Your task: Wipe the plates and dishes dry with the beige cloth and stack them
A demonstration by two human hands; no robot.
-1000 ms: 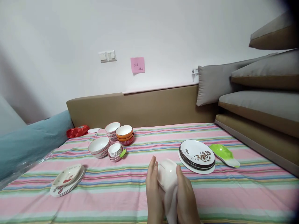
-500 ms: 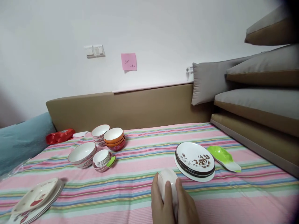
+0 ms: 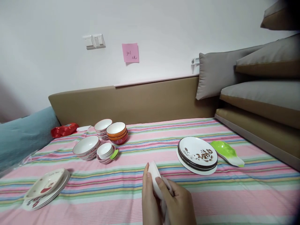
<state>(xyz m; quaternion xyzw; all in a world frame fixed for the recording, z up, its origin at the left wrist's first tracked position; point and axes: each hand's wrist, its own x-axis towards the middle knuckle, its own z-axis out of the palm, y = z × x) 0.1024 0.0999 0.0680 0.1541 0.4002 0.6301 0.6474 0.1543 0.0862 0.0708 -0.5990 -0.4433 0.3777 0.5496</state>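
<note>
Dish of smooth white ceramic tilts between the left hand and right hand, both pinching it, pale soft cloth in the right, near stacked round white brown-flowered plates on pink striped fabric.

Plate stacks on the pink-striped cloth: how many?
2. Left: red-patterned white ceramic plates under a cream shallow dish. Right: round white plates, the top one brown-flowered. No others show.

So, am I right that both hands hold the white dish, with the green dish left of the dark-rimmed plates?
Not quite: the head view shows the green dish right of those plates; left hand and right hand hold the white dish.
</note>
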